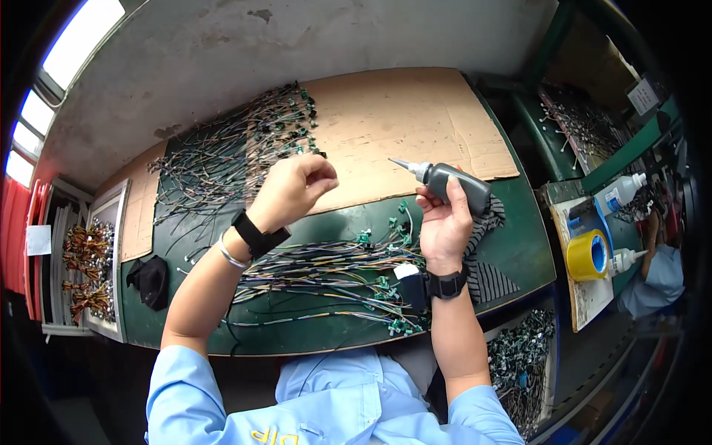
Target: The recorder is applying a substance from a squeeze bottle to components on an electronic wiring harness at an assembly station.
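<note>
Here, left hand point(291, 189) curled narrow; right hand point(447, 231) holding dark nozzle bottle point(469, 190).

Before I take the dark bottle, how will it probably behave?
The dark bottle in the right hand may roll if laid down, as its sides look rounded. Its thin nozzle could bend when pushed, since it tapers to a fine point.

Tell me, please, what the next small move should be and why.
Probably ease the dark bottle, held in the right hand, leftward to the wire connectors near the left hand: the bottle's nozzle points roughly that way but touches none of them.
</note>
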The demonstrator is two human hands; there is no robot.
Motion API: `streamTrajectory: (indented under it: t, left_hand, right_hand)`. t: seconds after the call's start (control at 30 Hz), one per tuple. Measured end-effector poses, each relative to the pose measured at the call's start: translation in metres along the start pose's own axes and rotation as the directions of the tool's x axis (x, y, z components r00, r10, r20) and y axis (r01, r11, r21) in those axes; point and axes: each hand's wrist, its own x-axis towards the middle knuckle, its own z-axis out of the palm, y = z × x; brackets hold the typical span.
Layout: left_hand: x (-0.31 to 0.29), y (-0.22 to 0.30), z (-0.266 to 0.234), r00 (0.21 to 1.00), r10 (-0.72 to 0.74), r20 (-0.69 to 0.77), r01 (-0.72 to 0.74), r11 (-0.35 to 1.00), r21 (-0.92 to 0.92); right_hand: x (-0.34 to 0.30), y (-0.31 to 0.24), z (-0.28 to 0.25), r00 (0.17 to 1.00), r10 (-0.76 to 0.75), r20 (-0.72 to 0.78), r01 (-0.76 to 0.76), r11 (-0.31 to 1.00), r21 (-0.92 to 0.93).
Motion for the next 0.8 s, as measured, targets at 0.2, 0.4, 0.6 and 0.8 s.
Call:
streamTrajectory:
  t: [0.2, 0.4, 0.6, 0.8]
  left_hand:
    - [-0.053, 0.038, -0.011, 0.874, 0.352, 0.335, -0.439, 0.867, 0.235]
    - [-0.127, 0.001, -0.078, 0.910, -0.057, 0.411, -0.144, 0.886, 0.441]
    - [-0.147, 0.005, -0.042, 0.951, -0.119, 0.286, 0.089, 0.989, 0.117]
    - [-0.080, 0.035, 0.046, 0.992, 0.108, 0.067, -0.103, 0.992, -0.068]
  right_hand:
    - [0.017, -0.014, -0.019, 0.966, 0.252, -0.052, -0.224, 0.923, 0.313]
    - [0.019, -0.014, -0.023, 0.950, 0.311, -0.006, -0.291, 0.895, 0.337]
    - [0.014, -0.018, -0.017, 0.955, 0.291, 0.049, -0.288, 0.886, 0.363]
    - [0.016, -0.012, -0.022, 0.959, 0.275, 0.068, -0.278, 0.870, 0.407]
